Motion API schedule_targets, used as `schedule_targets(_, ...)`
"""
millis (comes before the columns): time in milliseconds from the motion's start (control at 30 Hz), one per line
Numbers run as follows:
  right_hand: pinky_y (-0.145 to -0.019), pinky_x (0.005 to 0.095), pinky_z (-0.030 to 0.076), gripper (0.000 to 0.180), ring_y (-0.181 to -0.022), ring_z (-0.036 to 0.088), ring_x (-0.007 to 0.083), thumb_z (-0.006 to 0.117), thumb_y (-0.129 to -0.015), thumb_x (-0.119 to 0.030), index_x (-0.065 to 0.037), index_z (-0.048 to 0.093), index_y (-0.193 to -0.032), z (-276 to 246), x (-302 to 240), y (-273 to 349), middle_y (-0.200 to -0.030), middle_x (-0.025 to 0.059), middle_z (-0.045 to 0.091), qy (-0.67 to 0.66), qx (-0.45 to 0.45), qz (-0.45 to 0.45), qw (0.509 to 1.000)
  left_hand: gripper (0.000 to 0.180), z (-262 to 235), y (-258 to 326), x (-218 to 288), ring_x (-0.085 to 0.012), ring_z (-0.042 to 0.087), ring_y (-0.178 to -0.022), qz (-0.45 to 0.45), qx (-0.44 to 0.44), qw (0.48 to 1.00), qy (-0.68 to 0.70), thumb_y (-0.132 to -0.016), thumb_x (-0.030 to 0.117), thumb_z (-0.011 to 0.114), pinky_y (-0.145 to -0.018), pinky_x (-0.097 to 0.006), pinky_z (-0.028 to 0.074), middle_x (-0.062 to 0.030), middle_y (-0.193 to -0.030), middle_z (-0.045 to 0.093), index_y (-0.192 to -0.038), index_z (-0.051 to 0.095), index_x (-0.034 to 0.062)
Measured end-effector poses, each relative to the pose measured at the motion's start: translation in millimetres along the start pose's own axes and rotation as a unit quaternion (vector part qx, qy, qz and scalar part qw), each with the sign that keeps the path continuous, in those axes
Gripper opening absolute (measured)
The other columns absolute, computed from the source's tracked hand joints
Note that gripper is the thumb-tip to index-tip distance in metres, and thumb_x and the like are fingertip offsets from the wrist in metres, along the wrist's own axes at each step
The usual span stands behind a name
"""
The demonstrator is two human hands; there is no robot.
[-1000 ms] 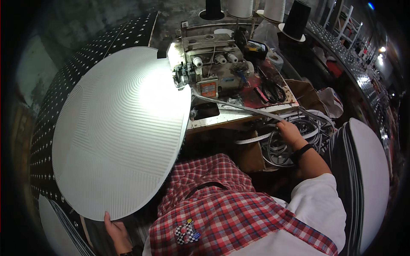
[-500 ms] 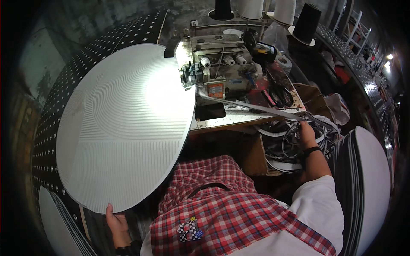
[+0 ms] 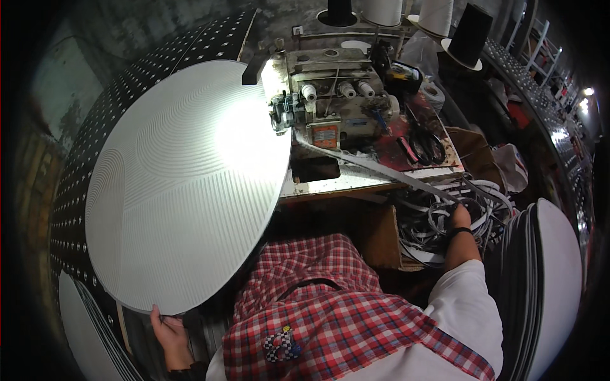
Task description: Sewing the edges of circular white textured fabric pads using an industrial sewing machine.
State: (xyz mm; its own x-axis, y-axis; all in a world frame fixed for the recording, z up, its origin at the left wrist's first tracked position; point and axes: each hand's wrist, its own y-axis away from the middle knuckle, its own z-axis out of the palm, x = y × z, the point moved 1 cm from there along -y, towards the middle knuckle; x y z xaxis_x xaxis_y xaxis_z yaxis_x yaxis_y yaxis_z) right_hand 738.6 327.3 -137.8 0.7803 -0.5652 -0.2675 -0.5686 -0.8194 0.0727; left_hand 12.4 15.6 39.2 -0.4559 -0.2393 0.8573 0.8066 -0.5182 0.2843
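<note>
A large round white mat (image 3: 184,254) with ridged arcs and lines lies under the head of an overlock sewing machine (image 3: 337,95), its right edge at the needle area. My left hand (image 3: 169,331) is at the mat's near edge, thumb at the rim and fingers curled, partly under it. A long grey binding strip (image 3: 375,167) runs from the machine to my right hand (image 3: 460,218), which is closed around it above a cardboard box (image 3: 381,238). My right fingertips are partly hidden.
Tangled strips (image 3: 438,222) fill the box. Stacked round mats (image 3: 553,267) stand at right, more mats (image 3: 89,324) at lower left. Black-handled scissors (image 3: 427,145) lie on the machine table (image 3: 356,181). Thread cones (image 3: 468,33) stand behind. A studded black surface (image 3: 73,209) is under the mat.
The mat has turned counterclockwise, its ridge pattern shifting. My right hand has lowered toward the box with the strip. My left hand stays at the near rim.
</note>
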Motion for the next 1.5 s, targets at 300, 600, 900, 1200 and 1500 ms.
schedule_targets(300, -0.078, 0.0419, 0.044, 0.029, -0.094, 0.056, 0.0345, 0.045, -0.083, -0.024, -0.002, 0.057, -0.099, 21.0, -20.3, 29.3, -0.1, 0.0213, 0.058, 0.067, -0.186, 0.003, 0.98, 0.02, 12.8, 19.2, -27.3, -0.0185, 0.052, -0.068, -0.092, -0.07, 0.991, -0.074, -0.08, 0.02, 0.054, -0.062, -0.031, 0.042, -0.0074, -0.084, 0.058, -0.093, 0.052, 0.0049)
schedule_targets(600, -0.07, 0.0426, 0.045, 0.03, -0.086, 0.058, 0.0344, 0.057, -0.079, -0.029, -0.003, 0.058, -0.094, -91.8, -65.9, 34.8, -0.093, 0.0212, 0.06, 0.14, -0.146, -0.193, 0.96, 0.05, 23.0, 7.5, -1.8, -0.0257, 0.049, -0.102, 0.015, 0.001, 0.998, 0.062, -0.08, 0.029, 0.053, -0.086, -0.037, 0.04, -0.0119, -0.114, 0.05, -0.118, 0.041, -0.0012)
schedule_targets(900, -0.065, 0.0418, 0.045, 0.018, -0.08, 0.056, 0.0345, 0.061, -0.07, -0.01, -0.006, 0.055, -0.086, -132.4, -187.3, 112.4, -0.086, 0.0152, 0.058, -0.086, 0.137, -0.383, 0.909, 0.038, 1.6, -10.6, -17.2, -0.0215, 0.051, -0.102, -0.038, -0.03, 0.999, 0.018, -0.081, 0.021, 0.051, -0.088, -0.033, 0.04, -0.0105, -0.112, 0.052, -0.112, 0.045, -0.0005)
schedule_targets(1200, -0.065, 0.0363, 0.047, 0.04, -0.078, 0.057, 0.0286, 0.061, -0.069, -0.012, -0.018, 0.053, -0.108, -72.6, -294.9, 193.9, -0.095, 0.0091, 0.054, -0.047, 0.022, -0.59, 0.806, 0.025, 30.1, 10.0, -46.8, -0.019, 0.054, -0.081, -0.049, -0.155, 0.981, -0.101, -0.082, 0.02, 0.051, -0.067, -0.031, 0.042, -0.0081, -0.092, 0.057, -0.097, 0.053, -0.0001)
schedule_targets(1500, -0.057, 0.0354, 0.046, 0.041, -0.069, 0.055, 0.0259, 0.061, -0.061, -0.002, -0.015, 0.058, -0.1, -97.7, -211.2, 159.0, -0.077, 0.0062, 0.052, -0.084, 0.12, -0.572, 0.807, 0.025, 66.7, 6.1, -82.1, -0.0179, 0.05, -0.073, -0.064, -0.253, 0.945, -0.199, -0.088, 0.025, 0.046, -0.072, -0.03, 0.039, -0.0094, -0.072, 0.052, -0.08, 0.05, 0.0016)
